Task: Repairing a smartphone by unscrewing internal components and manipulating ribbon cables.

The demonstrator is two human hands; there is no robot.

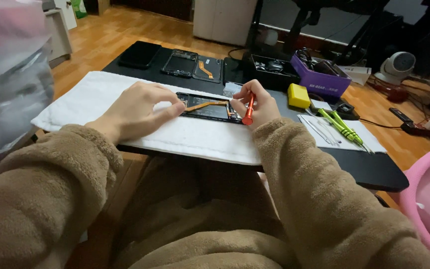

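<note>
fingers (247,97) of the right hand (256,105) are pinched shut around an orange screwdriver (248,110), held nearly upright with its tip hidden down at the right end of an opened phone (209,107). the left hand (138,108) is loosely curled, its fingertips pressing on the phone's left end and gripping nothing. the phone lies open-side up, an orange ribbon cable across its dark inside, on a white cloth (195,137) spread over a black table (374,169). further back on the table lie another dark phone (140,54) and two more phone parts (193,65). off to the right sit a yellow block (298,95), a purple box (319,79), and green-handled screwdrivers (344,129) on a white sheet.
</note>
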